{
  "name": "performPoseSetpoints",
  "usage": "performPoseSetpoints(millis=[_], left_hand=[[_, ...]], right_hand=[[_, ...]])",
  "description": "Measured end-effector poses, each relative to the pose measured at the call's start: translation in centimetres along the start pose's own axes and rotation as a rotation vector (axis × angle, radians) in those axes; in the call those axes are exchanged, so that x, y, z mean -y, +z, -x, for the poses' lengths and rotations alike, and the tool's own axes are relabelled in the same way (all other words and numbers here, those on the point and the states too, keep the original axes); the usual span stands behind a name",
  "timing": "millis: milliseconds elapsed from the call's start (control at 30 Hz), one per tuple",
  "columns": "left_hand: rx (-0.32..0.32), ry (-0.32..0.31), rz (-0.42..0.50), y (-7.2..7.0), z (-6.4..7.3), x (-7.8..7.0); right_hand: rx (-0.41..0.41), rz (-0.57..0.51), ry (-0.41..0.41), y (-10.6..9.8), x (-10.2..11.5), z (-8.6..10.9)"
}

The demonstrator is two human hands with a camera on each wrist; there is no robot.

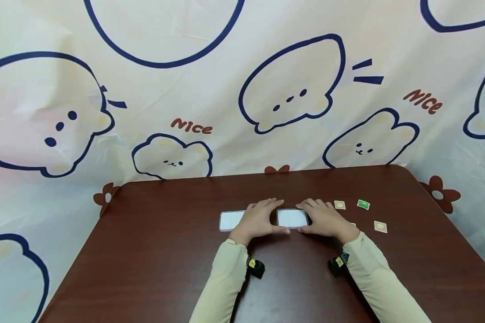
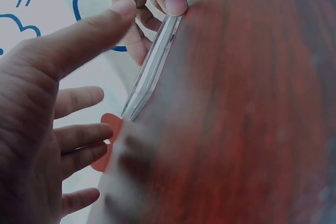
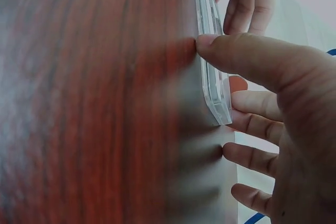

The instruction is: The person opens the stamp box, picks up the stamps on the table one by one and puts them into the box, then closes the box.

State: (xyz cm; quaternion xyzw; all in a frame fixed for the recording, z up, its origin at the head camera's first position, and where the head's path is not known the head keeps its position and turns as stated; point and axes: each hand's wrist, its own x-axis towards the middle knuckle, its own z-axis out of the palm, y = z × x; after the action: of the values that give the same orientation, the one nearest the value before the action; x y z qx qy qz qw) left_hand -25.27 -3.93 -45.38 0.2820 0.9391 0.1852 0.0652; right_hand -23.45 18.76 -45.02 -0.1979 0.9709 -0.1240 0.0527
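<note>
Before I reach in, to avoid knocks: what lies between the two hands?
Between left hand and right hand lies a clear-edged white case, as the head view shows.

Dark reddish-brown tabletop, glossy. Pale backdrop behind: navy-outlined cartoon animals, "Nice" lettering, brown flowers.

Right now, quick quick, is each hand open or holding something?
Left hand: open, beside the clear case.
Right hand: holding the clear case by its right end.
</note>
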Motion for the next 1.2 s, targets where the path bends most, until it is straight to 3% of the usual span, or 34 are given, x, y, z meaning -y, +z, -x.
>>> performPoseSetpoints(millis=[600,1200], left_hand=[[0.017,-0.025,-0.102,0.4,-0.4,0.5],[0.010,-0.021,-0.100,0.4,-0.6,0.3]], right_hand=[[0.026,-0.083,-0.026,-0.3,0.2,-0.6],[0.024,-0.173,-0.032,0.2,-0.6,-0.7]])
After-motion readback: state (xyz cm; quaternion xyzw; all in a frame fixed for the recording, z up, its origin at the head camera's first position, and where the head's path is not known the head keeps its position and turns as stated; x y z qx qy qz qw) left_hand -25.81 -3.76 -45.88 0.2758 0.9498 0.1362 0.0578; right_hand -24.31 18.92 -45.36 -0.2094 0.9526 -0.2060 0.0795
